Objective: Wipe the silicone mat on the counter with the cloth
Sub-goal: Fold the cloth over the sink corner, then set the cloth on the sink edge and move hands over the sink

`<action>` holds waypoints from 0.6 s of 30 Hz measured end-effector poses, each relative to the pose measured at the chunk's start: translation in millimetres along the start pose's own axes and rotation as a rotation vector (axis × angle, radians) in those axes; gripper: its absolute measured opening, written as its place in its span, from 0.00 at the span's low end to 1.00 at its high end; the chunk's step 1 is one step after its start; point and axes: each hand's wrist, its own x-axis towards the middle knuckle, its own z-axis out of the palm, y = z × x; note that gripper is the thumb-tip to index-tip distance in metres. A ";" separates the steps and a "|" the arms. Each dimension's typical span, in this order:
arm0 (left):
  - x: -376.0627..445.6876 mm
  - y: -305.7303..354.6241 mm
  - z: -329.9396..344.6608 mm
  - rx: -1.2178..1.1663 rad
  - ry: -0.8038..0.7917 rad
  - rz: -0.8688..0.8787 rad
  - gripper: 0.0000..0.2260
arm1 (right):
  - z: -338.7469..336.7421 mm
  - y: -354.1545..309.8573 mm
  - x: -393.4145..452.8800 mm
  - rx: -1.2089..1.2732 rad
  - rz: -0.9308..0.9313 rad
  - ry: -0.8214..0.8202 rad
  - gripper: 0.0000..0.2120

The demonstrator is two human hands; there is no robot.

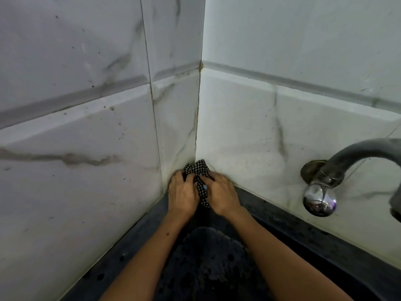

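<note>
A black-and-white checked cloth is bunched between both hands, deep in the corner where two tiled walls meet. My left hand grips its left side and my right hand pinches its right side, with a strip of cloth hanging down between them. Below my forearms lies a dark, round silicone mat with a scalloped edge and small holes, partly hidden by my arms. Neither hand touches the mat.
A dark counter runs along both walls. A metal tap with a chrome knob sticks out of the right wall. White marbled tiles close in the left and back sides.
</note>
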 end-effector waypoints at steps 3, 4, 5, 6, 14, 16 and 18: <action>-12.6 12.1 -9.0 0.075 -0.041 -0.028 0.21 | -13.2 -2.2 -18.0 0.021 0.009 0.039 0.23; -18.7 17.1 -13.6 0.076 -0.040 -0.042 0.22 | -19.7 -3.9 -27.1 0.038 0.016 0.052 0.22; -25.4 21.6 -18.2 0.065 -0.039 -0.057 0.22 | -25.7 -5.1 -36.5 0.055 0.022 0.063 0.22; -34.7 27.6 -25.0 0.042 -0.040 -0.070 0.22 | -33.5 -6.0 -49.1 0.075 0.028 0.074 0.22; -150.0 99.1 -82.6 -0.154 -0.006 -0.085 0.22 | -98.6 1.8 -211.8 0.258 0.128 0.285 0.19; -190.9 124.7 -91.2 -0.163 -0.058 -0.073 0.22 | -108.4 14.4 -266.1 0.281 0.182 0.336 0.17; -235.8 152.2 -96.4 -0.191 -0.107 -0.046 0.22 | -116.5 33.0 -321.8 0.273 0.246 0.365 0.16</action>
